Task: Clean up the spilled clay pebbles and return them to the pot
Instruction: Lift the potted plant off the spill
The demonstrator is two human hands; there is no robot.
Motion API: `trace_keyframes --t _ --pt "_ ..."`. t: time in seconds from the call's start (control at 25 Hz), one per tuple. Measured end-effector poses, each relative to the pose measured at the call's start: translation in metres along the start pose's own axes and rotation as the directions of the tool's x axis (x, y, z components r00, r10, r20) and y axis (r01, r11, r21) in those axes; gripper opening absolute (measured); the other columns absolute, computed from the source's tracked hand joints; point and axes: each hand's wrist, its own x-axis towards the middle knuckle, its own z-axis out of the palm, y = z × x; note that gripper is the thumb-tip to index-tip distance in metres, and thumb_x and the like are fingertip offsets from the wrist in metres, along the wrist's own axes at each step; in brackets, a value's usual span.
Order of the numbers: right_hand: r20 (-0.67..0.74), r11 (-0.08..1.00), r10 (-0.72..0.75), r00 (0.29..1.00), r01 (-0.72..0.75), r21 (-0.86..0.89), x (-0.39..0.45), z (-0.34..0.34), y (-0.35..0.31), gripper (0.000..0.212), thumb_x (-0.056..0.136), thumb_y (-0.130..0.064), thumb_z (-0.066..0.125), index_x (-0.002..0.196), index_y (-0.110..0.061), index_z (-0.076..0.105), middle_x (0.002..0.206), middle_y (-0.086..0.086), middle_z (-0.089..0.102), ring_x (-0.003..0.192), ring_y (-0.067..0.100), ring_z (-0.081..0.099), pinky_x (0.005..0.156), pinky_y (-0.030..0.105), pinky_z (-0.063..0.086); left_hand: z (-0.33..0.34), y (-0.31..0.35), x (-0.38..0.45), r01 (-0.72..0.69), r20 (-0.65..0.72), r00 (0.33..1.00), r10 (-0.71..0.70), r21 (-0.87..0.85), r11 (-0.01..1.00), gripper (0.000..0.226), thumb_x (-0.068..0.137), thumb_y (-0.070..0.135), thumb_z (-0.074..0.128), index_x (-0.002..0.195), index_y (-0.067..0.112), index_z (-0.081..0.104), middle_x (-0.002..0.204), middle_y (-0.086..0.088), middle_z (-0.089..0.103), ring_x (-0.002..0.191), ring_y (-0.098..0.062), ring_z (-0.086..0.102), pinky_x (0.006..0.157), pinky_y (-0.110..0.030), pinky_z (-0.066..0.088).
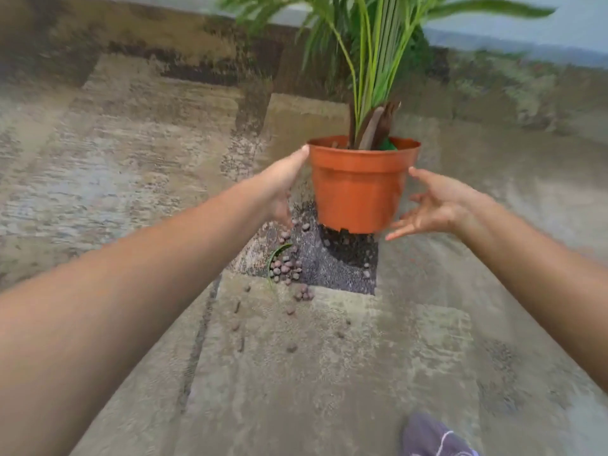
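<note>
No legible text, label, brand, number or sign is recorded. The orange pot (360, 189) is seen to carry no marking on its visible wall, though motion blur may be hiding fine print.

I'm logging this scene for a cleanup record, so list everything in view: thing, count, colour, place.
pot: one, orange, upright on the floor, centre.
plant: one, green fronds with brown base, standing in the pot.
clay pebbles: many, reddish brown, scattered on the floor left of and in front of the pot.
loose leaf: one, green, beside the pebbles.
carpet: patchy beige and grey floor.
shoe: one, purple-grey, bottom edge.
left hand: against the pot's left side.
right hand: open, beside the pot's right side.
</note>
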Motion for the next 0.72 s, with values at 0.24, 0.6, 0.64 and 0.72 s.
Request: trace_keyframes --t 0.24,0.6,0.64,0.72 --pt "-0.033 0.987 -0.162 0.986 0.161 -0.03 0.04 -0.001 -0.024 0.112 0.065 -0.084 0.039 0.147 -0.022 -0.004 0.153 0.022 0.006 0.129 0.057 0.021 0.068 0.085 0.031 0.012 -0.015 0.061 0.04 0.086 0.996 -0.03 -0.123 0.992 0.096 0.071 0.074 0.042 0.143 0.024 0.002 0.15 -0.02 0.006 0.127 -0.051 0.023 0.081 -0.073 0.032" --pt "0.211 0.893 -0.24 0.948 0.301 -0.335 0.014 0.007 -0.044 0.043 0.083 -0.028 0.056 0.121 -0.013 0.044 0.127 0.024 0.043 0.096 0.059 0.046 0.068 0.066 0.049 0.019 -0.007 0.052 -0.044 0.059 0.997 0.048 -0.063 0.997 0.081 0.076 0.071 0.04 0.137 0.021 0.018 0.136 -0.02 0.033 0.104 -0.048 0.043 0.07 -0.072 0.038" --pt "0.196 0.88 -0.26 0.946 0.316 -0.356 0.011 0.011 -0.041 0.036 0.083 -0.029 0.057 0.113 -0.012 0.048 0.122 0.023 0.046 0.088 0.058 0.048 0.067 0.067 0.049 0.02 -0.007 0.051 -0.025 0.083 0.996 0.031 -0.07 0.997 0.078 0.076 0.071 0.039 0.132 0.019 0.023 0.127 -0.021 0.04 0.099 -0.048 0.046 0.07 -0.073 0.037" --pt "0.15 0.86 -0.3 0.942 0.336 -0.385 0.005 0.02 -0.031 0.026 0.086 -0.031 0.055 0.102 -0.011 0.052 0.11 0.017 0.048 0.08 0.055 0.046 0.061 0.069 0.048 0.022 -0.008 0.05 -0.014 0.116 0.993 0.023 -0.085 0.996 0.083 0.074 0.073 0.039 0.131 0.014 0.026 0.125 -0.021 0.043 0.105 -0.049 0.045 0.069 -0.073 0.039"
